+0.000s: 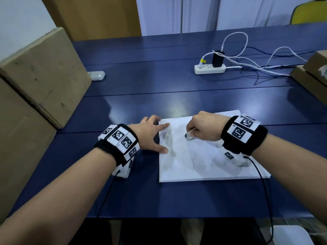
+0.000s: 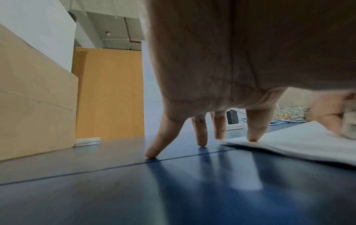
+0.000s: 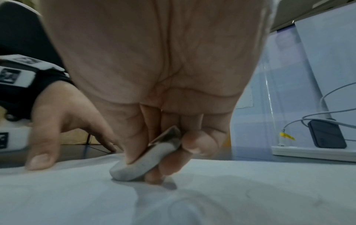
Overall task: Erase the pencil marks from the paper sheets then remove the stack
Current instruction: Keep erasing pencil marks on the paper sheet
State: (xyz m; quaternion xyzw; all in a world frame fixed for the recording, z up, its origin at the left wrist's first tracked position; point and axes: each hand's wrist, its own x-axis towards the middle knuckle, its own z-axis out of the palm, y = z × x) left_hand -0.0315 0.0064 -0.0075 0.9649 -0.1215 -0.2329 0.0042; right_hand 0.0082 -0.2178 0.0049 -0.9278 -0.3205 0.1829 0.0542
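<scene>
A stack of white paper sheets (image 1: 212, 167) lies on the blue table (image 1: 141, 85), its top sheet bearing faint curved pencil marks (image 1: 192, 161) and grey smudges. My right hand (image 1: 203, 129) pinches a worn grey-white eraser (image 1: 188, 136) and presses its tip onto the top sheet; in the right wrist view the eraser (image 3: 142, 161) sits between thumb and fingers on the paper (image 3: 250, 190). My left hand (image 1: 152, 135) is spread flat at the stack's left edge, index finger and thumb on the paper (image 2: 298, 144), the other fingers (image 2: 200, 134) on the table.
Large cardboard boxes (image 1: 35, 82) stand along the left side. A white power strip (image 1: 209, 68) with a black charger and looping cables lies at the back right, and a small white strip (image 1: 96, 75) at the back left. More boxes (image 1: 311, 73) sit at the right edge.
</scene>
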